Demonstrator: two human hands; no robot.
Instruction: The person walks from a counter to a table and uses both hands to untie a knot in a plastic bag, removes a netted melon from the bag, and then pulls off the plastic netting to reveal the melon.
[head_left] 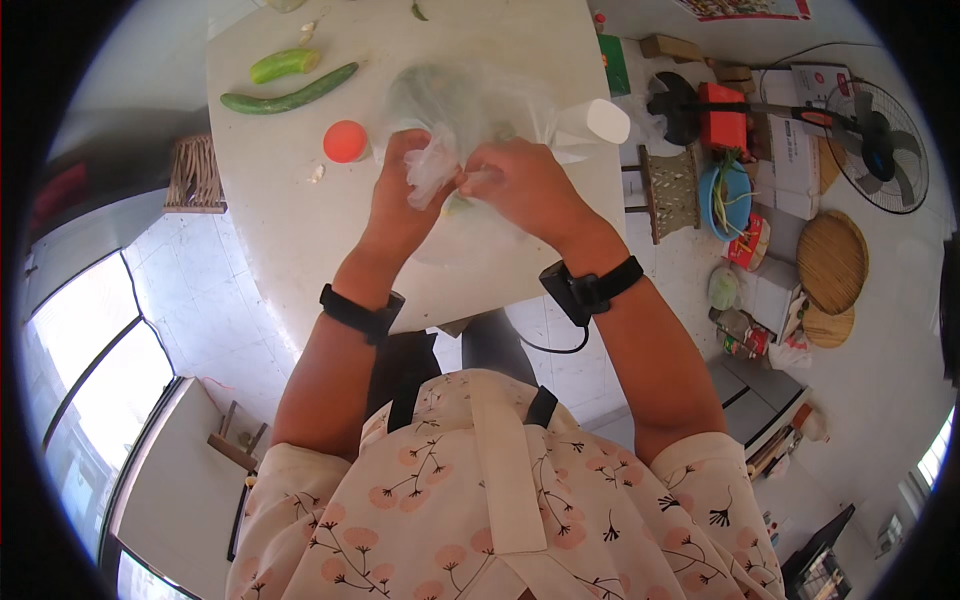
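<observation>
My left hand (400, 190) is closed on the gathered, crumpled part of a clear plastic bag (432, 170). My right hand (525, 188) pinches the same bag with thumb and fingers, close against the left fingers. The bag spreads over the white table (290, 190) beyond and beneath both hands. Something green shows faintly through the film, but its kind cannot be made out. Left of my left hand stands a container with a red lid (345, 142). A white roll (605, 121) lies just beyond my right hand, near the table's right edge.
At the table's far left lie a dark green cucumber (290, 92) and a paler green vegetable (284, 65). Woven stools (672, 195) flank the table. On the right floor are a blue basin (725, 200), a fan (878, 145), boxes and a round woven tray (833, 262).
</observation>
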